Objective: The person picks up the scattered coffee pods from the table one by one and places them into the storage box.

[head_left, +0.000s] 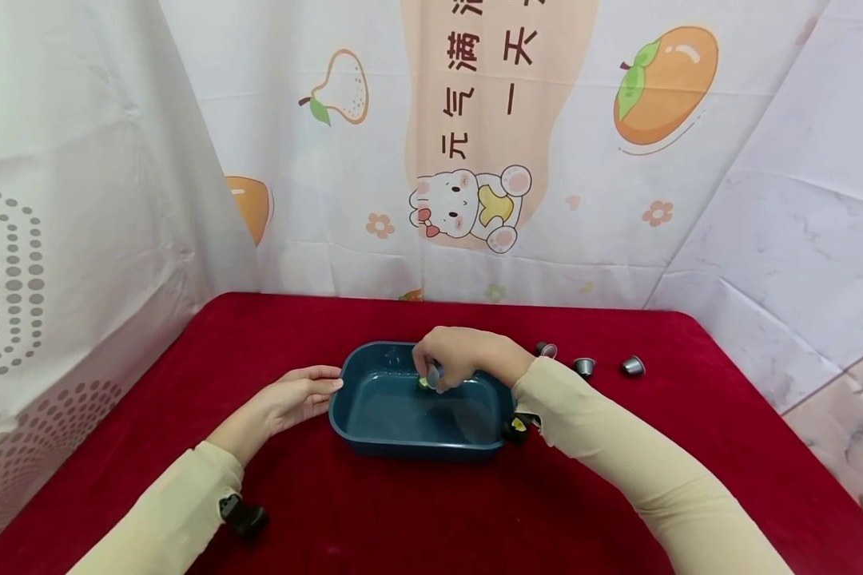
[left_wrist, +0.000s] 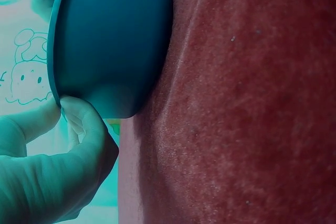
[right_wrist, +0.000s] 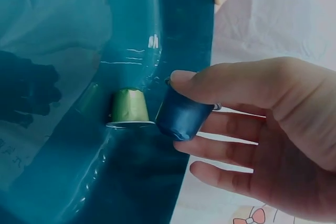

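A shiny blue cup-shaped capsule (right_wrist: 181,115) is clamped by fingers of the right hand (head_left: 451,354) over the glossy dark-teal rectangular tray (head_left: 395,411), pinched at its rim by the left hand (head_left: 298,399); the tapered metallic-green capsule (right_wrist: 131,106) alongside could be toppled by sideways contact.

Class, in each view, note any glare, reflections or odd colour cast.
Head: fairly even light, with small glints inside the blue tray; left wrist: a strong teal cast over the left hand, while the tablecloth looks red; right wrist: white glare streaks in the blue tray and a faint green reflection beside the green coffee capsule.
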A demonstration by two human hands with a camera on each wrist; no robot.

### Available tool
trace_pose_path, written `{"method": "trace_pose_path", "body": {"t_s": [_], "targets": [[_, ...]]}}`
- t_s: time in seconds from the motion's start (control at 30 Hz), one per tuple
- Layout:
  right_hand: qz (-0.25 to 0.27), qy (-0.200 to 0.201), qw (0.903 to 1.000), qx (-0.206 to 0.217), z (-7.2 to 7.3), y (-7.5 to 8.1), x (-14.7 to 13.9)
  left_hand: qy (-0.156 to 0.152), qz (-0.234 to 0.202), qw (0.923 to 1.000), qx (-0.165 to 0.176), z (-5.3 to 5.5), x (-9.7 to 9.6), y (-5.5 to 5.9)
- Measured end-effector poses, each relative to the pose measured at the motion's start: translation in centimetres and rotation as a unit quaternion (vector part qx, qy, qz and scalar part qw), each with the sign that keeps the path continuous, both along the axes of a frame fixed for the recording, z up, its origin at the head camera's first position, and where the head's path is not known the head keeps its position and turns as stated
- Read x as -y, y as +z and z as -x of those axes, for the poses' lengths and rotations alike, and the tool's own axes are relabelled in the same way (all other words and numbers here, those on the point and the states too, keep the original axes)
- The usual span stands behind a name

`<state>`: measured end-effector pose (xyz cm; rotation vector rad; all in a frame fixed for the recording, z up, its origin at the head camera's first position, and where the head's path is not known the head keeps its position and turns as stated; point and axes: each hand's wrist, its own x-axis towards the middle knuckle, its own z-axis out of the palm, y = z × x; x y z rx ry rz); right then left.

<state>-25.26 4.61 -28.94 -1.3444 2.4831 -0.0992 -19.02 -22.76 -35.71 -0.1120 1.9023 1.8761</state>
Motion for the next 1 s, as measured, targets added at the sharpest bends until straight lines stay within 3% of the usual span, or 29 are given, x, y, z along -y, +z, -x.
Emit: {"method": "trace_pose_path", "body": {"t_s": [0.33, 1.0], "targets": [[-0.047, 0.020, 0.9977, 0.044, -0.2, -0.1, 0.7, -0.003, -0.001, 1.0000, 0.000, 0.0, 0.0, -0.1], [-0.146, -0.006, 0.9891, 0.012, 0.3, -0.3, 3.2, -0.010, 0.000, 0.9999, -0.004, 0.2, 0.1, 0.0]]}}
